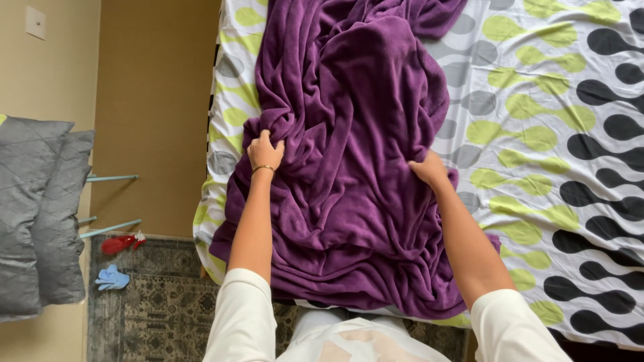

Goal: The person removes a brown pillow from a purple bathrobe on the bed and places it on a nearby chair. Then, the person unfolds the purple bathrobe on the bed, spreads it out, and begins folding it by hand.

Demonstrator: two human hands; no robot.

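Gripping purple fleece blanket point(349, 147), bunched lengthwise on patterned bed sheet point(550, 100). L hand point(265, 153) clenched on left fold; R hand point(428, 169) grasping right fold. Judgement: keep both grips level, pull evenly w/ tension to avoid twisting. Grey cushions point(37, 214) nearby.

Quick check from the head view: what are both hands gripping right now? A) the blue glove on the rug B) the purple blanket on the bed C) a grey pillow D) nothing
B: the left hand and right hand each bunch folds of the purple blanket lying on the patterned bed sheet.
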